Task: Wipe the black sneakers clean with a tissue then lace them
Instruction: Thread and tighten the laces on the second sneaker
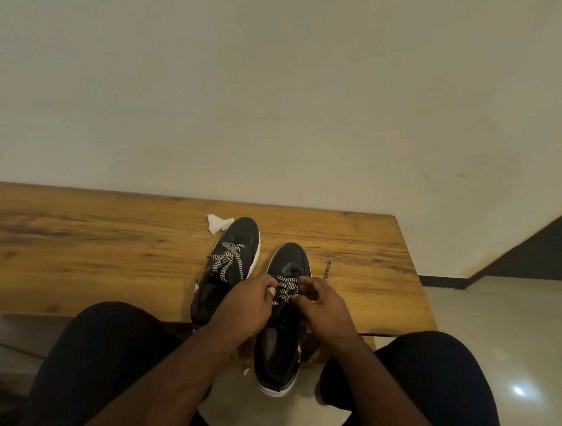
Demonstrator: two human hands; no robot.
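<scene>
Grip, left: left hand [250, 302] has its fingers curled in, pinching the striped lace [285, 288] on the near sneaker [282, 334].
Grip, right: right hand [321, 305] is curled the same way, pinching the lace from the other side, over the eyelets.
Near sneaker: toe on the desk [81, 237], heel hanging past the front edge between the person's knees.
Far sneaker [230, 262]: just beside it on the left, fully on the desk, its lace crossed but lying loose.
Tissue [218, 223]: crumpled by the far sneaker's toe, apparently finished with.
Loose lace end [327, 271]: trails on the desk to the right of the near sneaker.
Risk, tipping: a hard pull toward the body could slide the overhanging sneaker off the edge.
Risk, uneven lacing: one end looks long and free, so the sides may finish unequal.
Risk, skipped eyelet: both hands hide the holes, so a missed one could go unnoticed.
</scene>
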